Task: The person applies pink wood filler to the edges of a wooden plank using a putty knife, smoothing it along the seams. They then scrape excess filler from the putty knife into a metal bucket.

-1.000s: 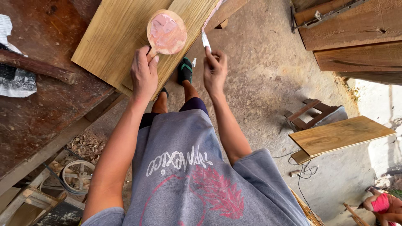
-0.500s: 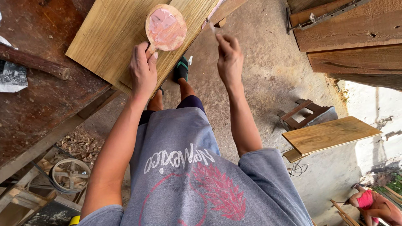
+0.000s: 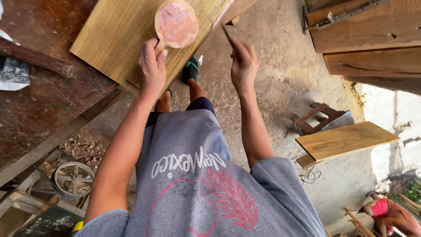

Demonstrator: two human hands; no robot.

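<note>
My left hand (image 3: 152, 66) grips the round paddle's (image 3: 176, 24) handle, fingers closed; my right hand (image 3: 243, 61) pinches a thin blade (image 3: 227, 35). I'd keep the paddle flat on the plank (image 3: 114, 30).

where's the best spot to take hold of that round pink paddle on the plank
By its short handle, from the near lower side. The round wooden paddle with the pink face lies flat on the light wooden plank, handle pointing toward the person; the left hand already wraps it there, keeping the face uncovered.
</note>
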